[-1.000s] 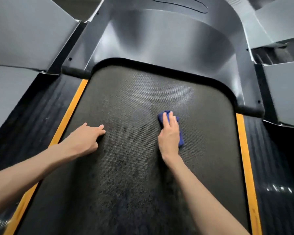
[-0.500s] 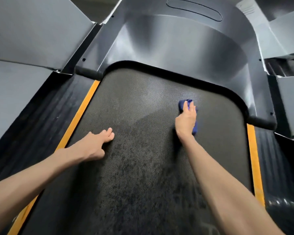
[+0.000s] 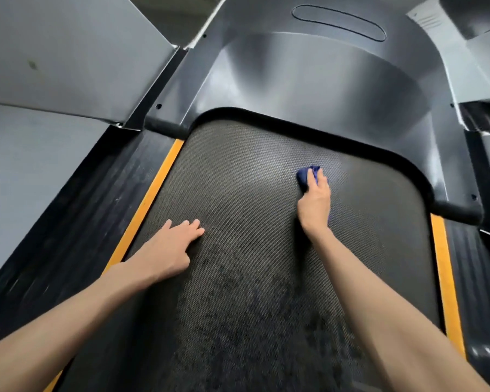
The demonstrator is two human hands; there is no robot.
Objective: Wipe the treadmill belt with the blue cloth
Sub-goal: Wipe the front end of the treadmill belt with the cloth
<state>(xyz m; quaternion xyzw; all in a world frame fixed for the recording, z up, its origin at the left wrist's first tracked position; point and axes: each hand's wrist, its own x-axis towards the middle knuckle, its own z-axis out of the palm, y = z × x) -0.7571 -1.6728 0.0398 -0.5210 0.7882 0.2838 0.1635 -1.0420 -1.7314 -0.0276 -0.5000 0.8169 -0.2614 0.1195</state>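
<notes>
Head view: the treadmill belt [image 3: 238, 193] is seen from above, dark and textured, with darker blotches on its near part. The blue cloth [image 3: 304, 175] is pressed onto the far right part of the belt under the right hand [image 3: 314, 205]. Fingers are kept together and laid fairly straight over it, and blue shows past the fingertips. The left hand [image 3: 167, 250] is laid palm down on the belt's left side, fingers slightly apart, nothing held, just beside the left orange stripe [image 3: 150, 199]. Faint lines at upper right [image 3: 427, 21] may be print or vents; too blurred to be read. The belt is bounded ahead by the curved motor cover [image 3: 309, 80], near the cloth, and at right by the right orange stripe [image 3: 444, 273]. Bare belt is left between the hands.
</notes>
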